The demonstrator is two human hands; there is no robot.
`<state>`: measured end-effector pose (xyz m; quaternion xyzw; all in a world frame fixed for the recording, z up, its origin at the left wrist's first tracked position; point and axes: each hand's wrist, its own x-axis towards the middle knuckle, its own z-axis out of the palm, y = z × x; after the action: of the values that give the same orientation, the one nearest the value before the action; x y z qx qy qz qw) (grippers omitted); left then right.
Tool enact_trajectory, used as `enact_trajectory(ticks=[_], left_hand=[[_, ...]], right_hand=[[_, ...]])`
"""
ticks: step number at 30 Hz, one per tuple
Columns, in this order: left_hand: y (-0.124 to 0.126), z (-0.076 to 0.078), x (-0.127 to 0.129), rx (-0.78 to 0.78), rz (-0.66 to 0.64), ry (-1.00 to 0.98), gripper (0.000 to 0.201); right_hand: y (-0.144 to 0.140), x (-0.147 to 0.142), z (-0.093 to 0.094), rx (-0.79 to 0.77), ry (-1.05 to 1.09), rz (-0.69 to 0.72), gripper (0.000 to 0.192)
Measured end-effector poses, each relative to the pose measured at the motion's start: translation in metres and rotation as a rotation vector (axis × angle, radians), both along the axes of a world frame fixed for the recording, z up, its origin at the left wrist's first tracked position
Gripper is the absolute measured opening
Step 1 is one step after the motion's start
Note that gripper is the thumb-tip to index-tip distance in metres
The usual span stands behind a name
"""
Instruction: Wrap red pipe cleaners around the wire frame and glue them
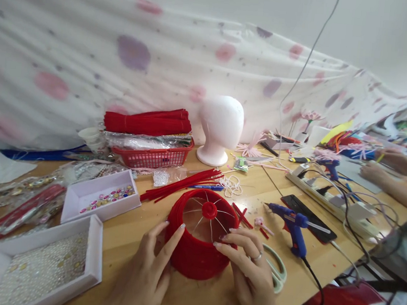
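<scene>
A round red headpiece (200, 257), apparently wound from fuzzy chenille stems, stands on the table in front of me. Thin pale wires run like spokes from its open top rim to a small red coil (209, 210) at the centre. My left hand (155, 258) grips its left side, with fingertips over the rim. On the right side my right hand (250, 267), wearing a ring, holds the rim with its fingers bent over the edge. Green-handled scissors (278, 270) lie partly behind my right hand. Short red stem pieces (243, 216) are just beyond the headpiece.
A blue glue gun (292, 223) and a phone (308, 218) lie right, near a power strip (331, 203). White boxes of beads (96, 252) and gems (134, 196) stand left. Behind are a red basket (152, 158) and a foam head (222, 125). Another person's hands (374, 173) work far right.
</scene>
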<state>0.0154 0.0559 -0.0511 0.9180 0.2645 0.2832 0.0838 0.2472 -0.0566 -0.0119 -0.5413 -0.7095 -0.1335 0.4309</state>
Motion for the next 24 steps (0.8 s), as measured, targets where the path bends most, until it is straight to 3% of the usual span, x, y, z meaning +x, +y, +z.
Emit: enact_trajectory(ticks=[8, 12, 15, 18, 24], left_hand=[[-0.005, 0.003, 0.004, -0.030, 0.046, -0.035, 0.082], [-0.006, 0.016, 0.004, 0.121, 0.058, -0.223, 0.060], [-0.007, 0.034, 0.006, 0.245, -0.080, -0.320, 0.037], [-0.011, 0.052, 0.016, 0.220, -0.176, -0.262, 0.029], [-0.019, 0.062, 0.041, 0.284, -0.071, -0.084, 0.033]], right_hand=[[-0.001, -0.002, -0.006, 0.049, 0.001, -0.011, 0.044], [0.000, -0.001, -0.007, 0.053, -0.011, -0.018, 0.045], [0.000, 0.000, -0.009, 0.053, -0.012, -0.022, 0.044], [-0.001, 0.000, -0.010, 0.060, -0.005, -0.019, 0.045], [-0.002, -0.001, -0.003, 0.095, 0.021, -0.055, 0.039]])
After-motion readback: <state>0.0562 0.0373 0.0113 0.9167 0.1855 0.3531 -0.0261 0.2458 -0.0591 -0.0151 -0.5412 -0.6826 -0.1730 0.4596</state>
